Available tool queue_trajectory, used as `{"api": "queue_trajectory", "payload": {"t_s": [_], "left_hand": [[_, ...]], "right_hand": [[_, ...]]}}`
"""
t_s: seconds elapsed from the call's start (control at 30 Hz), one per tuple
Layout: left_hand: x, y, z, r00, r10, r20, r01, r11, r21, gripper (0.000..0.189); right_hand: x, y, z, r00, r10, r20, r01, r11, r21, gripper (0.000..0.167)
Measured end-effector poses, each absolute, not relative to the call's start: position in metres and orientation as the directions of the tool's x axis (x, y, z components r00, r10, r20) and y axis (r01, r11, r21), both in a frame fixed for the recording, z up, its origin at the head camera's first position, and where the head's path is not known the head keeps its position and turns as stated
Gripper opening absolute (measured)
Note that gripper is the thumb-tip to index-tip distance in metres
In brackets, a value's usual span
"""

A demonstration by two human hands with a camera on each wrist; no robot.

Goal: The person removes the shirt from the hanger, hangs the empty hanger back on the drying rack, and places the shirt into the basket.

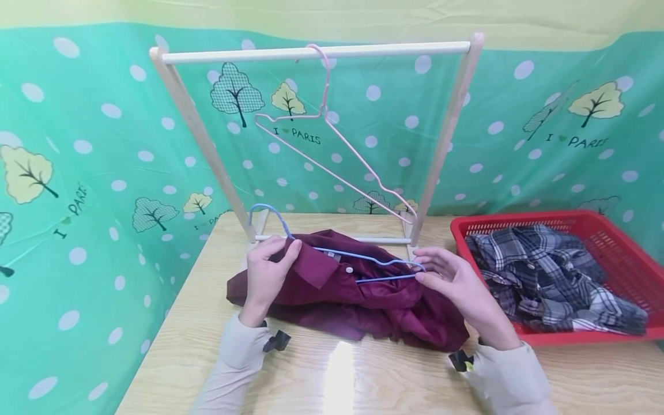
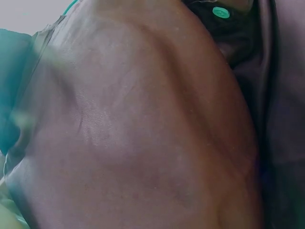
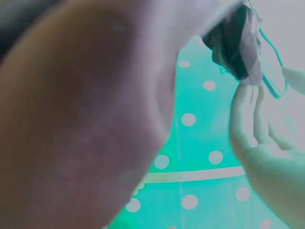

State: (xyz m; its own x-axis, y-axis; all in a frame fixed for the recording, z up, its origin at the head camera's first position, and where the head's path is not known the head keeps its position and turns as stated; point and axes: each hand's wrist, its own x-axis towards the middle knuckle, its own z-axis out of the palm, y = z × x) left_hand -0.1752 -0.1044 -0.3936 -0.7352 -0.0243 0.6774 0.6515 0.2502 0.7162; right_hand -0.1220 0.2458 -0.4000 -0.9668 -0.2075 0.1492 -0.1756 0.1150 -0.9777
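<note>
A maroon button-up shirt [image 1: 332,294] lies bunched on the table, its collar toward the left. Partly inside it is a blue hanger [image 1: 358,255], whose hook sticks out beyond the collar. My left hand [image 1: 267,274] pinches the collar between thumb and fingers, beside the base of the hook. With thumb and fingertips, my right hand [image 1: 456,282] holds the hanger's right end at the shirt's opening. The right wrist view shows the fingertips [image 3: 250,90] against the cloth and the hanger end near the thumb. Blurred surfaces fill most of the left wrist view.
Behind the shirt stands a white and wooden rack [image 1: 233,53], with a pink hanger [image 1: 344,178] on its bar. To the right, a red basket [image 1: 630,259] holds plaid clothing [image 1: 544,271]. A green polka-dot curtain [image 1: 93,219] hangs around the wooden table [image 1: 171,351].
</note>
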Motion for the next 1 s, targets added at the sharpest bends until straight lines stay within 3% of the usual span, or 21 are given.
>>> {"api": "queue_trajectory", "payload": {"t_s": [0.27, 0.43, 0.57, 0.73, 1.0], "left_hand": [[-0.163, -0.095, -0.376, -0.743, 0.012, 0.669, 0.652, 0.240, 0.720, 0.014], [-0.162, -0.090, -0.376, -0.753, 0.035, 0.657, 0.645, 0.236, 0.727, 0.011], [-0.162, -0.087, -0.377, -0.765, 0.050, 0.642, 0.633, 0.239, 0.736, 0.011], [-0.161, -0.085, -0.379, -0.780, 0.054, 0.624, 0.616, 0.244, 0.749, 0.010], [-0.163, -0.083, -0.380, -0.826, 0.049, 0.561, 0.551, 0.276, 0.788, 0.013]], "right_hand": [[-0.123, 0.240, -0.390, -0.952, -0.258, 0.164, -0.203, 0.132, -0.970, 0.038], [-0.125, 0.233, -0.390, -0.932, -0.326, 0.159, -0.185, 0.050, -0.981, 0.037], [-0.128, 0.227, -0.395, -0.905, -0.379, 0.193, -0.205, -0.008, -0.979, 0.033], [-0.130, 0.224, -0.401, -0.892, -0.403, 0.203, -0.230, 0.019, -0.973, 0.026], [-0.130, 0.222, -0.407, -0.884, -0.450, 0.127, -0.141, -0.001, -0.990, 0.035]]}}
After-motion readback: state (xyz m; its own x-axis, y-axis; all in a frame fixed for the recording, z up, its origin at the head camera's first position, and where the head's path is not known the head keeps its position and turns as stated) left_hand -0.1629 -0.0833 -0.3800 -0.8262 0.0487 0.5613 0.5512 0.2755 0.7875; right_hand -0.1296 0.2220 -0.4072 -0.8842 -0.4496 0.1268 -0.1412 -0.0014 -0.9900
